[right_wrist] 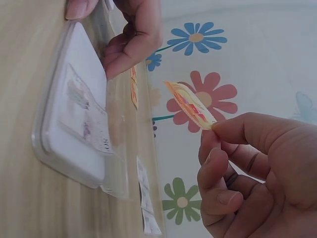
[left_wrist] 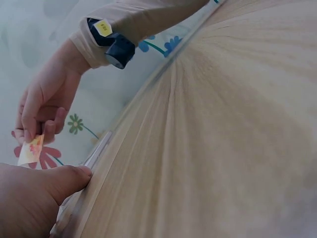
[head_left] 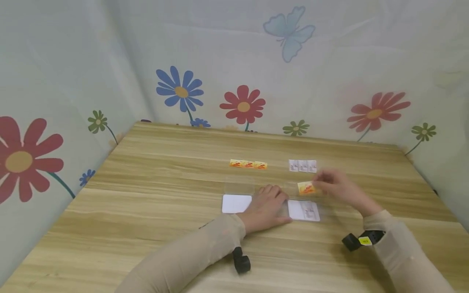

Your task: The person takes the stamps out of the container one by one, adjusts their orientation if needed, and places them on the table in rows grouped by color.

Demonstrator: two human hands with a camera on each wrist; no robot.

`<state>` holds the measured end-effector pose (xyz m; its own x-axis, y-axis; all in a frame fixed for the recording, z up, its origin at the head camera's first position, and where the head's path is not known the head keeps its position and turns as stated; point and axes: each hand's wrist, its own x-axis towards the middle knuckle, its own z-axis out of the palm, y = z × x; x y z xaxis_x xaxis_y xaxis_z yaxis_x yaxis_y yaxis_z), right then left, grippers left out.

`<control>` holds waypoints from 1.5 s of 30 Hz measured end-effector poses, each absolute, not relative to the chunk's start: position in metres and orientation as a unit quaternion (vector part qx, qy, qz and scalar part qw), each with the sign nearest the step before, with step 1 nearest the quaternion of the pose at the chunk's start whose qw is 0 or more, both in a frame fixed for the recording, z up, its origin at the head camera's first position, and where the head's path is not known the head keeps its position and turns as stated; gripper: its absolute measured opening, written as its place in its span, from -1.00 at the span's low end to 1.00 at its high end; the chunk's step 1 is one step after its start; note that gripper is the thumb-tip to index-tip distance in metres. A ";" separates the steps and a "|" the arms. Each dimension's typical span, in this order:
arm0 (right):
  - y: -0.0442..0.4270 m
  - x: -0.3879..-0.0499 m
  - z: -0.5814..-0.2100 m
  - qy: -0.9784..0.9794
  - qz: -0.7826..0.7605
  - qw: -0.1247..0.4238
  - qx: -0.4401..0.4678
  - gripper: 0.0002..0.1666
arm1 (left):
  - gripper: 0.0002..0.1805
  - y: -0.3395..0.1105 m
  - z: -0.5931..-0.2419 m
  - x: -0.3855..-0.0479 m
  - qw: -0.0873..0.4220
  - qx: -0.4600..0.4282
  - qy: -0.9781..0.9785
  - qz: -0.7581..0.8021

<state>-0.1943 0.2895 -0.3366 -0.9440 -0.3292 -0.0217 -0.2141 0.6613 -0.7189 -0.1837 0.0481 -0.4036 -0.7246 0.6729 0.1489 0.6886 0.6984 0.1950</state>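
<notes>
Between thumb and index finger my right hand [head_left: 342, 189] pinches a small orange and yellow packet [right_wrist: 190, 105], held up beside a white case [right_wrist: 81, 99] with a clear open lid. One pale printed packet [head_left: 310, 211] lies on the right side of that case. My left hand [head_left: 264, 208] rests between the two white cases, its thumb touching the edge of the right one. The left case [head_left: 234, 203] shows a plain white inside, partly covered by the left hand; its clear lid [head_left: 239, 187] lies folded back.
Behind the cases lie a row of orange packets [head_left: 248, 164] and, to its right, a row of pale packets [head_left: 302, 166]. A flower-printed cloth [head_left: 205, 40] hangs behind and beside the wooden table [head_left: 128, 203].
</notes>
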 end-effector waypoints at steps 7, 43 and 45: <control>0.287 -0.205 -0.328 0.919 -0.362 0.071 -0.137 -0.87 | -0.37 0.048 -0.405 -0.185 0.033 -0.368 -0.922 -0.115; 0.277 -0.254 -0.325 0.915 -0.374 0.116 -0.098 -0.70 | -0.37 0.049 -0.406 -0.185 0.037 -0.367 -0.922 -0.120; 0.275 -0.256 -0.325 0.913 -0.379 0.117 -0.097 -0.70 | -0.37 0.049 -0.407 -0.185 0.039 -0.368 -0.921 -0.120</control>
